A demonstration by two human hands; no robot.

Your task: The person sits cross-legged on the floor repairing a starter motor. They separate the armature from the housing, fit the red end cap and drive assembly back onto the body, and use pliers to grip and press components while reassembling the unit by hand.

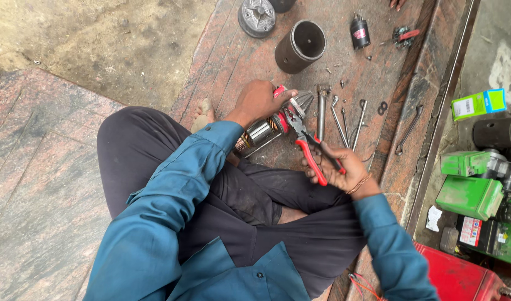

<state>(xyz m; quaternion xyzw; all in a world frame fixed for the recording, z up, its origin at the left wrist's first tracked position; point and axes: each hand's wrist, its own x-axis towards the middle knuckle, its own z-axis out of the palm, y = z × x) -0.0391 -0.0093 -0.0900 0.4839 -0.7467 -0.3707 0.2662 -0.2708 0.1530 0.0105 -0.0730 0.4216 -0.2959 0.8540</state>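
At frame centre, the left hand (259, 100) closes over a motor armature (266, 129); the right hand (338, 170) squeezes red-handled pliers (305, 139) biting it. Wrenches (344, 120) lie just right; a dark cylinder (300, 46) stands above.

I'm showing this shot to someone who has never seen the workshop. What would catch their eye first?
Most likely the red-handled pliers at centre, gripped by the right hand, with their jaws at a motor armature that the left hand steadies. Next, the dark metal cylinder lying on the stone floor above them, and the row of wrenches just right of the armature.
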